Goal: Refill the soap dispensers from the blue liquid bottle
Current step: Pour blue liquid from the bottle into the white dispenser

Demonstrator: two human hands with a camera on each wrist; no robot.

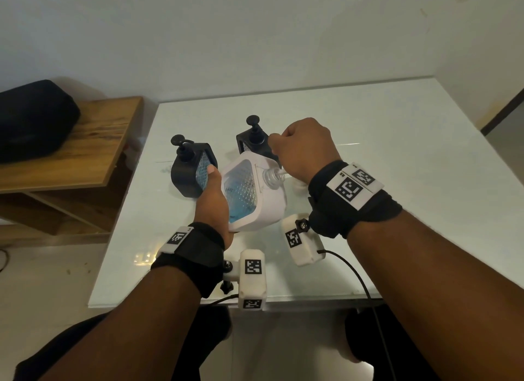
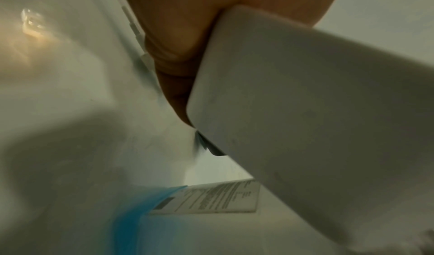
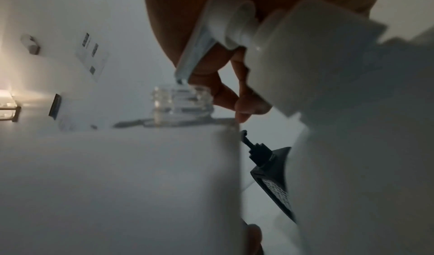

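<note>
A white bottle (image 1: 269, 207) with a clear diamond-patterned window and blue liquid inside leans tilted on the glass table (image 1: 397, 154). My left hand (image 1: 212, 199) grips its left side; the palm (image 2: 183, 45) presses the white casing (image 2: 305, 110). The bottle's clear threaded neck (image 1: 272, 179) is uncapped. Just above it my right hand (image 1: 303, 151) grips the white pump head (image 3: 225, 23), fingers curled round it over the neck (image 3: 180, 105). Two black soap dispensers with pumps on stand behind: one at the left (image 1: 192, 171), one (image 1: 255, 142) partly hidden by my right hand.
A wooden shelf (image 1: 85, 154) with a black bag (image 1: 34, 120) stands left of the table. A wall runs close behind the table. A black cable (image 1: 354, 270) trails from my right wrist over the front edge.
</note>
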